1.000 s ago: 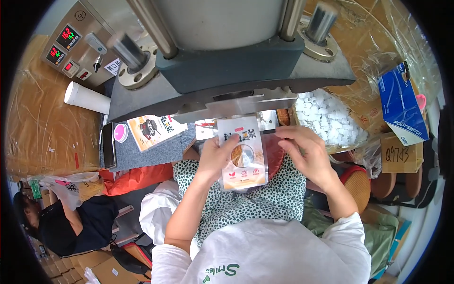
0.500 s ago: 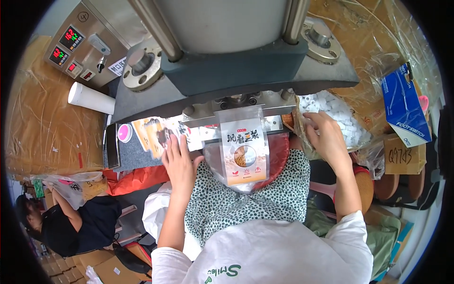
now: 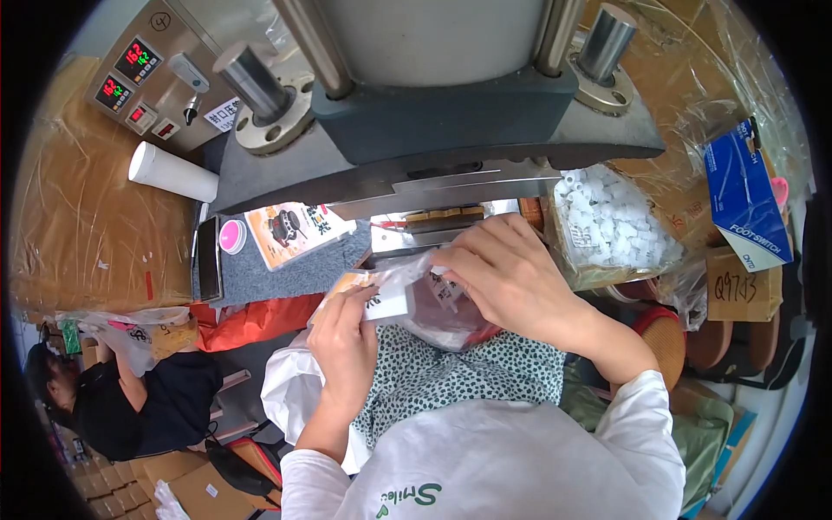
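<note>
Head: dark-lettered pouch (image 3: 395, 302) in fingers (image 3: 348, 310)

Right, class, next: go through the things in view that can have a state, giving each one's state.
Pouch: unsealed or sealed, cannot tell; held tilted
Left hand: closed on the pouch
Right hand: fingers pinched at the pouch's other end
Control panel displays: lit
Press: open or closed, unclear
White cylinder: lying on its side
Printed packaging: lying flat
White parts: heaped loosely
</note>
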`<act>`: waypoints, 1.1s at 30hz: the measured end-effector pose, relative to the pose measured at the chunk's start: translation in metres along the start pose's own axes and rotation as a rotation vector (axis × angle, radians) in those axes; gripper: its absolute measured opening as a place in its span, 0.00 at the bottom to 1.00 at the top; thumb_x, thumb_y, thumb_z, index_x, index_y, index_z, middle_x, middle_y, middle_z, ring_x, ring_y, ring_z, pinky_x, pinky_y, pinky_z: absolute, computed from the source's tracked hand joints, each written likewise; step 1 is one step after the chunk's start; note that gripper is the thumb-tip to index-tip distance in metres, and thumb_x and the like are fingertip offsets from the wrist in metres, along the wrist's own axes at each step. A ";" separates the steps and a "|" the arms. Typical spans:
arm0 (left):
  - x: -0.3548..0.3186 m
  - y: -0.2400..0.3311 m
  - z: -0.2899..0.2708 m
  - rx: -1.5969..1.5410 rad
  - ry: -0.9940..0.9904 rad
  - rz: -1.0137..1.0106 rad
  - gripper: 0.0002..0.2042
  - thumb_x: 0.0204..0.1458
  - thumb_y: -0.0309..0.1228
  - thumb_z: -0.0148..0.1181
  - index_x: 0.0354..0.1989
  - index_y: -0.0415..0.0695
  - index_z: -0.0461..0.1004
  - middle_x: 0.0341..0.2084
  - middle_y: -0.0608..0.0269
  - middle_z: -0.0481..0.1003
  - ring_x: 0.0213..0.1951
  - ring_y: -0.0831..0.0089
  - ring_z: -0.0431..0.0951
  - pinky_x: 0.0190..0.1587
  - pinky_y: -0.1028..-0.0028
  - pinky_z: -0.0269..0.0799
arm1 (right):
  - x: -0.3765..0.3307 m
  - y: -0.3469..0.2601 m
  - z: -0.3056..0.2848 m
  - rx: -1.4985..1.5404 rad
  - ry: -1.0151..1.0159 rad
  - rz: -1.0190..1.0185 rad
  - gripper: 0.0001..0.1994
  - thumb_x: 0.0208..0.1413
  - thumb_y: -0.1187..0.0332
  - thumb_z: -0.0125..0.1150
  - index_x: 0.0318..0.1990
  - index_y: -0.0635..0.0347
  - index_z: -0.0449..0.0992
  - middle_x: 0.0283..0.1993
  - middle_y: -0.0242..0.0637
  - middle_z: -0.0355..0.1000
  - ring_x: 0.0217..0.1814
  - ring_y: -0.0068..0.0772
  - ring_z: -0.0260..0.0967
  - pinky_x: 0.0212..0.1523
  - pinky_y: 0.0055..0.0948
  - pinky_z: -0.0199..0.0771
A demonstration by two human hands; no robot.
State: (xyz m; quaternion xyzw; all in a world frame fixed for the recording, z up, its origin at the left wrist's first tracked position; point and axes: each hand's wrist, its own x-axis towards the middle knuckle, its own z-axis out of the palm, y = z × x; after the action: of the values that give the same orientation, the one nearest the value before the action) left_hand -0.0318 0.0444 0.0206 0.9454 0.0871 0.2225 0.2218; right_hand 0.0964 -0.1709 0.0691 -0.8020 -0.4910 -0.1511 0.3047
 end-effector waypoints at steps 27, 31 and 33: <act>0.046 -0.079 0.077 0.470 0.034 -0.004 0.39 0.62 0.49 0.59 0.70 0.29 0.58 0.70 0.31 0.57 0.71 0.38 0.57 0.71 0.46 0.51 | -0.086 0.105 -0.020 -0.488 -0.067 0.561 0.17 0.54 0.76 0.65 0.53 0.63 0.75 0.47 0.53 0.74 0.42 0.60 0.75 0.45 0.50 0.77; 0.008 -0.090 0.080 0.470 -0.105 0.057 0.38 0.60 0.46 0.63 0.73 0.36 0.57 0.72 0.36 0.56 0.72 0.38 0.57 0.71 0.45 0.50 | -0.078 0.103 -0.031 -0.361 -0.168 0.674 0.12 0.55 0.75 0.66 0.47 0.64 0.78 0.46 0.51 0.74 0.44 0.60 0.75 0.45 0.49 0.77; 0.002 -0.092 0.073 0.398 -0.058 0.106 0.34 0.58 0.38 0.65 0.70 0.38 0.61 0.70 0.40 0.61 0.69 0.40 0.62 0.68 0.46 0.55 | -0.079 0.100 -0.034 -0.309 -0.131 0.663 0.11 0.55 0.75 0.66 0.46 0.65 0.78 0.44 0.50 0.75 0.44 0.60 0.75 0.45 0.49 0.77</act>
State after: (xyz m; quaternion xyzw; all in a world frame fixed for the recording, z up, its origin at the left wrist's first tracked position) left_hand -0.0028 0.0989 -0.0793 0.9798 0.0731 0.1848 0.0211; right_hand 0.1493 -0.2813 0.0184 -0.9621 -0.1941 -0.0651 0.1803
